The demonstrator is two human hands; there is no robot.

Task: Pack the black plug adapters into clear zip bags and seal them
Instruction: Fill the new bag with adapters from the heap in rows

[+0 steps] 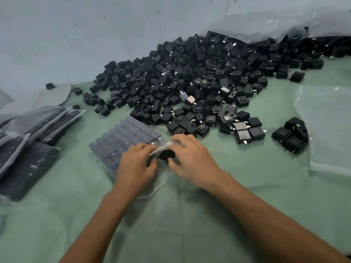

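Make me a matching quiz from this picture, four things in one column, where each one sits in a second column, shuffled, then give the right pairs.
Things
1. heap of loose adapters
2. filled bag being worked on
3. stack of finished bags
4. empty zip bag

Places
A. far left of the green cloth
B. right edge, lying flat
C. back, against the wall
D. centre, at the left hand and right hand

Pairs: 1-C, 2-D, 3-A, 4-B

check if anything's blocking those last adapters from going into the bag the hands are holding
Nothing visible blocks them. The left hand and right hand both grip the zip bag at its mouth, with black adapters right at the opening between them. Whether the mouth is open is unclear.
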